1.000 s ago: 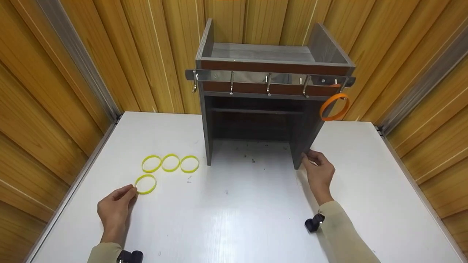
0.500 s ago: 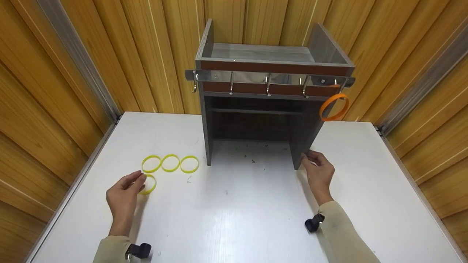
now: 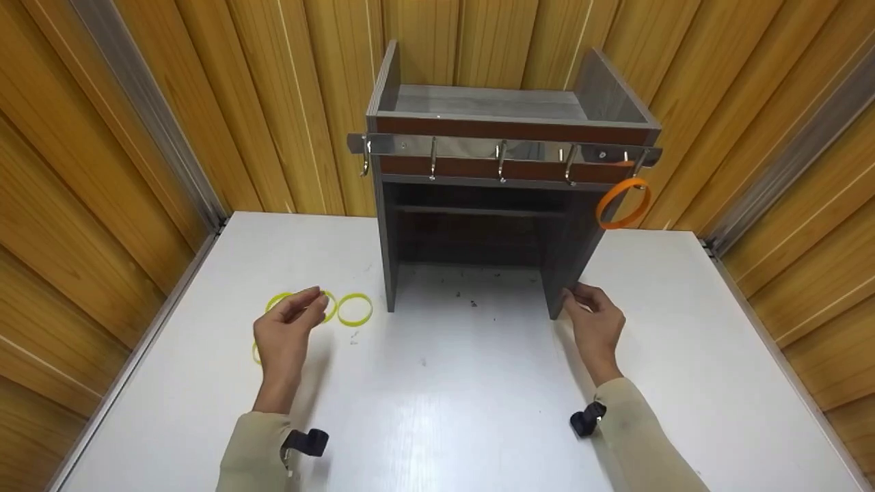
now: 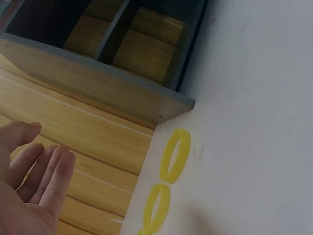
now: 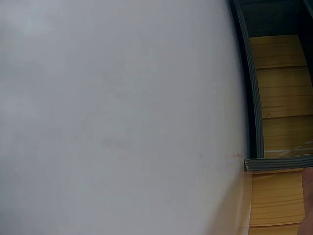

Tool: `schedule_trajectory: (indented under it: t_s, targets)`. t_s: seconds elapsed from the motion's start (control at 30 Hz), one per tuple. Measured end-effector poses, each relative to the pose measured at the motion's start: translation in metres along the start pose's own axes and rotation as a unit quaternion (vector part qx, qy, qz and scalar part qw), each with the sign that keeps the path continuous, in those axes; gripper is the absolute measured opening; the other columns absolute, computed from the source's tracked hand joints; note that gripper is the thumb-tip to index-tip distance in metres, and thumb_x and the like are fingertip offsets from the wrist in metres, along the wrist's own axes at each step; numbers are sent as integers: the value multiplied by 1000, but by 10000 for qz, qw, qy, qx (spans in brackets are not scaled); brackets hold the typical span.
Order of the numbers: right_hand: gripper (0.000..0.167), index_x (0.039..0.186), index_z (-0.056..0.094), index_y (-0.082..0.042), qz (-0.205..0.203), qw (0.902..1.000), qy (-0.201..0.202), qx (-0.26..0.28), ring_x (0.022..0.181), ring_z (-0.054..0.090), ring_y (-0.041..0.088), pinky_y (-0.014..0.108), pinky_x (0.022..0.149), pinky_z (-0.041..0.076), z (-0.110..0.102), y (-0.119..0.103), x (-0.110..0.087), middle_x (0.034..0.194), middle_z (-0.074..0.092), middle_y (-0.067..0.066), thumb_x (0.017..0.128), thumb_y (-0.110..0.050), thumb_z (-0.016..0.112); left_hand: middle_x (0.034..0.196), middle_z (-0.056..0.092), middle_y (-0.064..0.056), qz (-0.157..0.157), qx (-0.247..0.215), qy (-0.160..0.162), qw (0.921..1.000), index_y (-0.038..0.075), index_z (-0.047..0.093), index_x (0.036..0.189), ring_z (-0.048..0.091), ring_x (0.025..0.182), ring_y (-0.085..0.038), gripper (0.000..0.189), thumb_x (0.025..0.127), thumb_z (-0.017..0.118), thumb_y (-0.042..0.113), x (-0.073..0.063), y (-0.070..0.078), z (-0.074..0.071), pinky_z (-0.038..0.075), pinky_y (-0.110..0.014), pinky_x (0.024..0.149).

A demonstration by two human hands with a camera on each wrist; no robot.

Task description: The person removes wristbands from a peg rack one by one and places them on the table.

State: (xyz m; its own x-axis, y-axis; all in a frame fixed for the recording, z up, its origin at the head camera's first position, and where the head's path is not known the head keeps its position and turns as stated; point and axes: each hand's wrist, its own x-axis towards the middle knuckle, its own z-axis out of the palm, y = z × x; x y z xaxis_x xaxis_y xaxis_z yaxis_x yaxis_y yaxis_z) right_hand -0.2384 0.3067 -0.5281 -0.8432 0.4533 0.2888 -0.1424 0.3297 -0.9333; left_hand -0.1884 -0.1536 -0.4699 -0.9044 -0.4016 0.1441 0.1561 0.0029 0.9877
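My left hand (image 3: 284,342) hovers over the left of the table, partly covering several yellow wristbands lying flat. Nothing is in its fingers; the left wrist view shows them loosely bent, apart from the thumb. One yellow wristband (image 3: 356,324) lies fully visible right of this hand. My right hand (image 3: 598,324) holds the grey wooden shelf (image 3: 581,239) low at the right side panel's front edge, fingers bent; only a sliver of this hand appears in the right wrist view. An orange wristband (image 3: 601,213) hangs from the rightmost hook of the metal hook rail (image 3: 465,147).
The hook rail runs across the shelf's front, its other hooks bare. Dark specks (image 3: 473,303) are scattered on the white table (image 3: 437,424) under and before the shelf. Wood-patterned walls (image 3: 89,205) enclose the back and both sides.
My left hand has let go of the nearest yellow wristband and moved right and away from me, over the row of wristbands. The right hand stays at the shelf panel.
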Motion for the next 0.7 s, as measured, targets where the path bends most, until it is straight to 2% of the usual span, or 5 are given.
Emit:
schedule_trajectory:
  t_s: [0.2, 0.43, 0.7]
  targets:
    - [20, 112, 77, 0, -63, 10000, 0, -42, 94, 71, 9, 12, 72, 56, -1, -2, -1, 108, 75, 14, 96, -10, 81, 108, 78, -16, 196, -414, -280, 9986, -8, 77, 114, 76, 90, -18, 23, 93, 82, 2, -1, 9, 33, 65, -30, 83]
    - [19, 112, 76, 0, 33, 10000, -17, -3, 96, 71, 12, 14, 73, 58, -1, -3, -1, 108, 75, 11, 96, -10, 79, 107, 79, -16, 395, -457, -606, 9963, -5, 79, 111, 77, 88, -17, 21, 91, 83, 3, -6, 21, 67, 66, -29, 81]
    - [20, 113, 75, 1, 98, 9999, -102, -5, 99, 70, 12, 13, 75, 58, -1, -6, -2, 112, 74, 13, 97, -11, 78, 105, 80, -10, 715, -238, -909, 9930, 1, 82, 109, 76, 91, -18, 20, 90, 85, 7, -12, 33, 99, 64, -25, 81]
